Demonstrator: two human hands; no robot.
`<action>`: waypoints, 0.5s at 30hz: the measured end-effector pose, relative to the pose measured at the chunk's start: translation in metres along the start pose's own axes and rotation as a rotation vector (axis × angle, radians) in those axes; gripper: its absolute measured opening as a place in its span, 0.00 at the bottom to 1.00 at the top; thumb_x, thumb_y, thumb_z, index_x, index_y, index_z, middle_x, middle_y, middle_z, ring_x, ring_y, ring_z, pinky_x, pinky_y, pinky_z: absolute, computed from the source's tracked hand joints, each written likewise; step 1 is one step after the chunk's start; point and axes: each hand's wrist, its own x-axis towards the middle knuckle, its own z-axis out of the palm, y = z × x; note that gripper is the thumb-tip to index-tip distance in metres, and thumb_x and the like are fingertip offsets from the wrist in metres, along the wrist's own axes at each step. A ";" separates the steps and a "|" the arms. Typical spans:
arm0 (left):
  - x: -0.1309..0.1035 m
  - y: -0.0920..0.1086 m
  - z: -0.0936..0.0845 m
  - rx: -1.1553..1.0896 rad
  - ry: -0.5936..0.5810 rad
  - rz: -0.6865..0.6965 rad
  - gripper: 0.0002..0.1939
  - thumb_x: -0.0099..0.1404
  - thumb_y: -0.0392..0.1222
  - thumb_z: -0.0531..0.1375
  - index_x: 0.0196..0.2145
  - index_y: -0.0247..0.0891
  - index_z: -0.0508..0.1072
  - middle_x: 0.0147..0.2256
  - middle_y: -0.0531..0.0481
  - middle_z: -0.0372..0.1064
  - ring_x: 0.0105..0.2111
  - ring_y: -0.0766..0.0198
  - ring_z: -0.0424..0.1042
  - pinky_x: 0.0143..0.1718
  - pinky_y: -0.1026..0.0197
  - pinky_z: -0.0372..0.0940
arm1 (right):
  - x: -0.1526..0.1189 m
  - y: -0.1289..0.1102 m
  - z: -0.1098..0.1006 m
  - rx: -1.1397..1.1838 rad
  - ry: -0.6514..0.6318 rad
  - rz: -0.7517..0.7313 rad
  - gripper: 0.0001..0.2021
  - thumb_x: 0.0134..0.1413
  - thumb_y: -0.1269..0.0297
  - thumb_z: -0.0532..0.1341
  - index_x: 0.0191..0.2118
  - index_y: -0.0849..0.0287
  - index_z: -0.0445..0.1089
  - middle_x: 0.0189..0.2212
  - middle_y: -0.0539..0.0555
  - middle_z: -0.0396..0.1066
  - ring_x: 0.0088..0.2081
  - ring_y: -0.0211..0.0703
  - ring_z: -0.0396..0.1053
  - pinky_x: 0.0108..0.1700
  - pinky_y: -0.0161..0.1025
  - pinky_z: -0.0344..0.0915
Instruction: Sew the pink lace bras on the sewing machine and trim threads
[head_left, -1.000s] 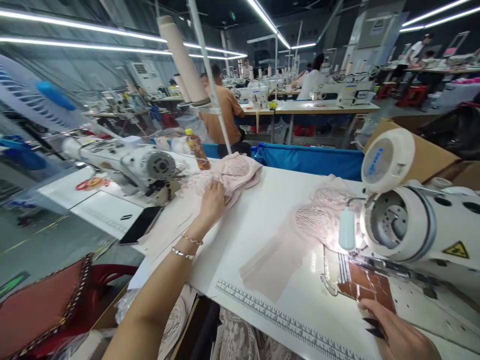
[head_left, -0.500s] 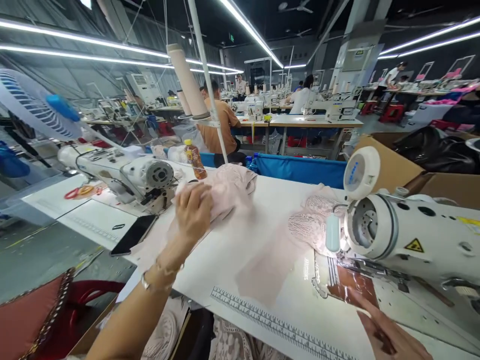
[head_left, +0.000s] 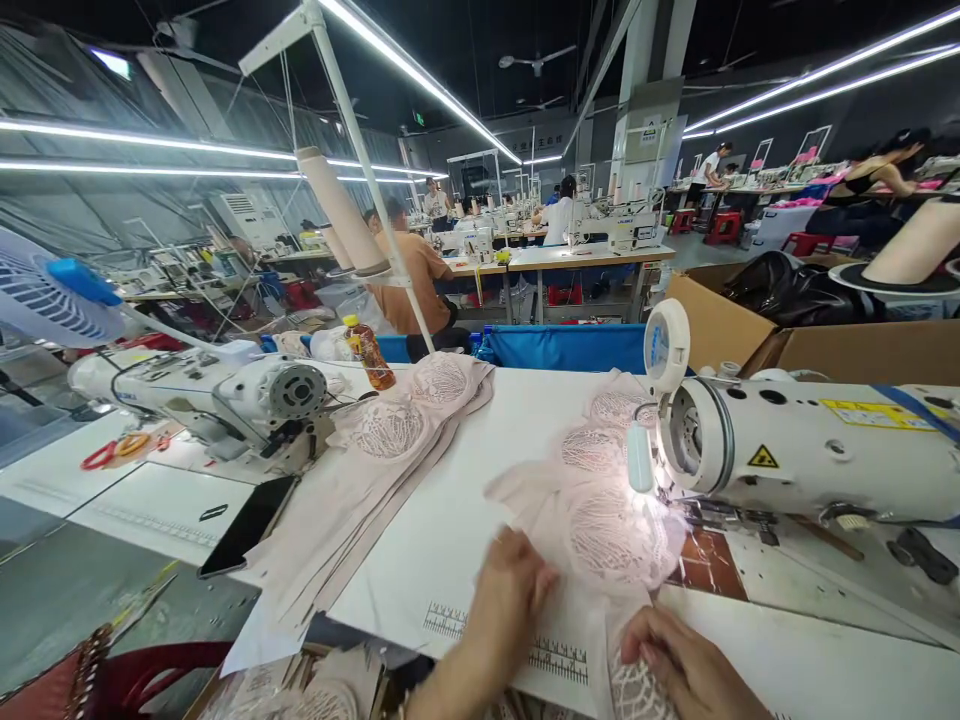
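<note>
Pale pink lace fabric (head_left: pixel 600 530) lies on the white table, running from the sewing machine (head_left: pixel 780 440) on the right down to the front edge. My left hand (head_left: pixel 514 590) is closed at the fabric's left side; whether it pinches any cloth is blurred. My right hand (head_left: pixel 675 655) pinches the lower lace part near the table's front edge, below the machine's lit needle area. A stack of similar pink lace pieces (head_left: pixel 390 440) lies at the table's left, beyond my left hand.
A second sewing machine (head_left: pixel 225 395) stands at the left, with a black phone (head_left: pixel 251 525) nearby. Behind the stack is a drink bottle (head_left: pixel 369 352). A cardboard box (head_left: pixel 847 345) stands behind the right machine. People sit at machines farther back.
My left hand has moved from the stack on the left to the fabric near the right machine. My right hand now grips lace at the front. The view has shifted.
</note>
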 end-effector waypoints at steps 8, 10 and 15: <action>-0.053 0.023 0.066 -0.783 -0.315 -0.397 0.43 0.58 0.81 0.54 0.41 0.33 0.77 0.34 0.46 0.70 0.39 0.55 0.69 0.46 0.55 0.66 | -0.003 0.019 0.028 0.046 0.557 0.303 0.21 0.55 0.37 0.62 0.31 0.52 0.66 0.23 0.47 0.71 0.26 0.45 0.70 0.30 0.35 0.67; -0.046 0.025 0.068 -0.829 -0.272 -0.392 0.44 0.57 0.82 0.52 0.38 0.33 0.76 0.33 0.47 0.68 0.39 0.55 0.67 0.46 0.56 0.65 | 0.000 0.024 0.031 0.082 0.615 0.334 0.22 0.56 0.36 0.60 0.33 0.52 0.68 0.25 0.50 0.74 0.30 0.49 0.74 0.33 0.37 0.70; -0.025 0.032 0.051 -0.689 -0.429 -0.317 0.41 0.63 0.81 0.44 0.26 0.36 0.66 0.26 0.51 0.58 0.31 0.62 0.59 0.37 0.59 0.61 | 0.007 0.030 0.029 0.141 0.437 0.226 0.26 0.55 0.33 0.59 0.25 0.53 0.70 0.24 0.54 0.75 0.33 0.55 0.75 0.38 0.40 0.71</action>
